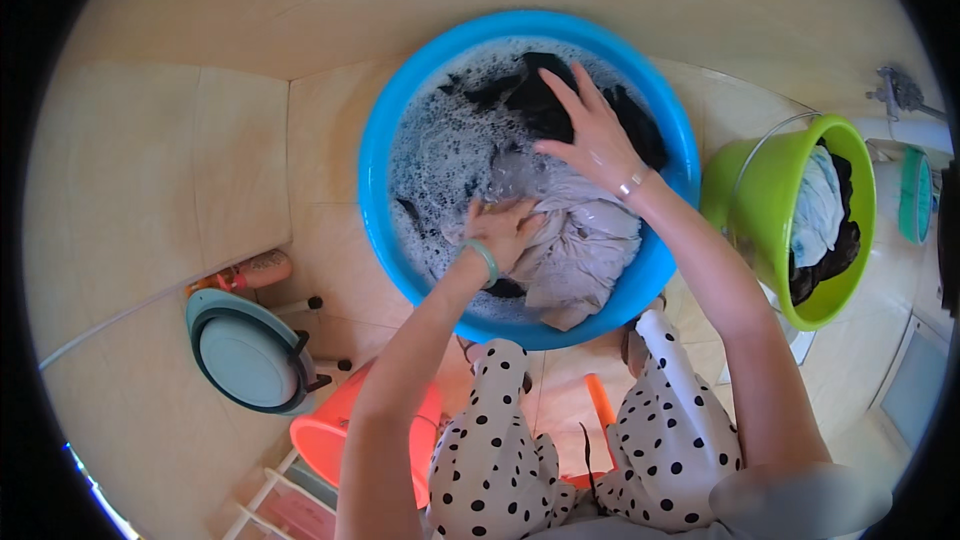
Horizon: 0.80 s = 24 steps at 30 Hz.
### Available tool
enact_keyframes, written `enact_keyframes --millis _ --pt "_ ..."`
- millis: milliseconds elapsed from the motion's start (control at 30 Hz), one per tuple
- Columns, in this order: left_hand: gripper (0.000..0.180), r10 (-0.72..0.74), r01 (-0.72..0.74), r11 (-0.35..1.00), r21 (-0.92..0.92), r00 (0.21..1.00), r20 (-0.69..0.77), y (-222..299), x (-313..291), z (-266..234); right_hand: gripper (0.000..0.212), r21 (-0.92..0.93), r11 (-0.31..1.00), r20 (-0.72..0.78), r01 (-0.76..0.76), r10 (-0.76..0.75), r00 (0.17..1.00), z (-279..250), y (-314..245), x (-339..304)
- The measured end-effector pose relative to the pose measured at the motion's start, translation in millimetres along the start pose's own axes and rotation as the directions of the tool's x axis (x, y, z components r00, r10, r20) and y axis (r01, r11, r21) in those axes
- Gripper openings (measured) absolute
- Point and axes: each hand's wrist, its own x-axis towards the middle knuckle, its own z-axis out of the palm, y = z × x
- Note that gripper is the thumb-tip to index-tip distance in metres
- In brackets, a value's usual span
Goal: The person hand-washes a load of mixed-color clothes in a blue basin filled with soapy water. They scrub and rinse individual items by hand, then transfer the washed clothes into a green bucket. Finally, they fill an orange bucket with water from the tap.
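Note:
A round blue basin (376,230) holds foamy water (430,150) and wet laundry. My left hand (503,230), with a pale green bangle at its wrist, is low in the suds at the left edge of a light grey garment (585,250). Its fingers are bent around the wet cloth, and the tips are partly hidden. My right hand (592,135), wearing a silver bracelet, is open with fingers spread. It hovers over the basin's far right part, beside black clothing (545,105), and appears to hold nothing.
At the right stands a lime green bucket (760,190) with light blue and dark clothes in it. Folded basins (245,355) lean against the left wall. A coral-red tub (330,425) sits near my left forearm. A tap (895,95) juts from the wall at far right.

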Motion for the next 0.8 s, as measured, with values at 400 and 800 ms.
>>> enact_keyframes --millis 400,800 --pt "0.061 -0.354 -0.286 -0.197 -0.938 0.913 -0.204 -12.2 22.0 -10.5 0.064 -0.188 0.960 0.292 -0.208 0.257 0.921 130.6 49.5 25.6" --pt "0.062 -0.003 -0.166 -0.643 -0.747 0.977 -0.215 -15.1 21.6 -70.0 0.039 0.478 0.836 0.001 0.267 -0.305 0.952 5.4 -135.8 -22.9"
